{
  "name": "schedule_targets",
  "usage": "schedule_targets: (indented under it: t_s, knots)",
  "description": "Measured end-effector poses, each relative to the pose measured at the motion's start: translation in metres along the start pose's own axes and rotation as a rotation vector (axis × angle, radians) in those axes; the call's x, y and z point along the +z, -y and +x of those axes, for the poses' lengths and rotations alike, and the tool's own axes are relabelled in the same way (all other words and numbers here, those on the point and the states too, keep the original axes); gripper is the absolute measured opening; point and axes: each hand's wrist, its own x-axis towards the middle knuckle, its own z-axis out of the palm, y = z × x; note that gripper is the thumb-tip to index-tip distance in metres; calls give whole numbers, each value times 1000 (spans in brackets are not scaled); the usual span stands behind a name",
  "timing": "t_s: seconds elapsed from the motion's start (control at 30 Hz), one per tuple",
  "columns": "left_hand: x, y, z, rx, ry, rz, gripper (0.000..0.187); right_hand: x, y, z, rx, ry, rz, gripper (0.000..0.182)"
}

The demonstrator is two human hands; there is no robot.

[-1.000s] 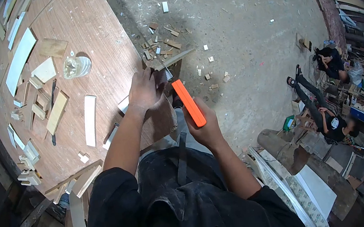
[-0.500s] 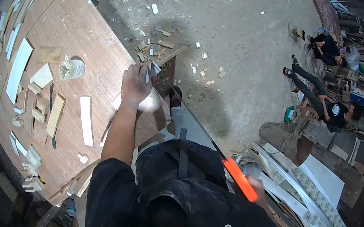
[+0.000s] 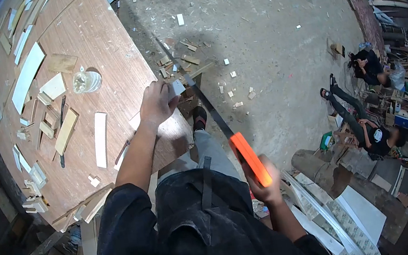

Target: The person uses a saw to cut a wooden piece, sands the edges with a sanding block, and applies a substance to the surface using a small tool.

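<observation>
My right hand is wrapped round the orange handle of a handsaw. The long dark blade slants up and away past the table's edge, crossing the end of a white-faced piece of wood. At the table's edge my left hand is closed on that piece, whose end sticks out over the floor. Part of the piece is hidden under my fingers. Behind my left wrist a curved white strip lies on the wooden table.
On the table are a clear plastic cup, a long white curved board and several wood blocks. Offcuts litter the floor beyond the edge. Two people sit at the right among stacked materials; white panels lie near my right elbow.
My right hand has pushed the saw forward and up, so more of the blade now extends past the wood. My left hand stays at the table's edge with the piece.
</observation>
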Motion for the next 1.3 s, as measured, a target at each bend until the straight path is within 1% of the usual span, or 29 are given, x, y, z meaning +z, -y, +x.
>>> schedule_targets:
  t_s: [0.07,0.1,0.17,0.23,0.3,0.37,0.47,0.63,0.7,0.77,0.83,0.9,1.0,1.13,1.23,1.3]
  knots:
    - [-3,-2,2,-47,42,4,34,15,-2,14,104,83,199,19]
    - [-5,-3,2,-88,84,1,33,21,-2,21,104,90,200,19]
    - [-4,-2,1,-83,89,18,33,30,-1,32,130,135,253,16]
    - [1,1,1,-76,92,34,33,39,-4,39,110,132,241,15]
    - [4,3,0,-40,42,-23,40,45,-6,44,87,127,234,14]
    - [3,3,-1,-39,40,-16,39,49,-8,48,50,107,259,14]
    - [2,1,1,-39,43,-6,39,49,-11,49,57,127,291,15]
    - [2,2,1,-32,37,-17,39,50,-18,48,50,137,261,16]
    - [2,4,1,-50,71,-10,40,50,-13,47,49,138,255,16]
    - [3,4,0,-57,83,-3,40,48,0,44,123,187,219,15]
    - [2,4,0,-65,95,4,41,44,12,40,134,197,213,16]
    - [0,4,1,-32,116,-12,41,36,27,43,162,196,223,18]
    - [-1,3,2,-19,155,44,42,35,30,49,157,163,224,19]
    - [-4,3,4,-65,165,8,43,34,32,54,194,219,235,18]
    - [-3,4,3,-50,150,-32,42,25,33,53,214,258,195,18]
    - [-1,7,2,6,119,-64,42,17,32,48,190,270,175,19]
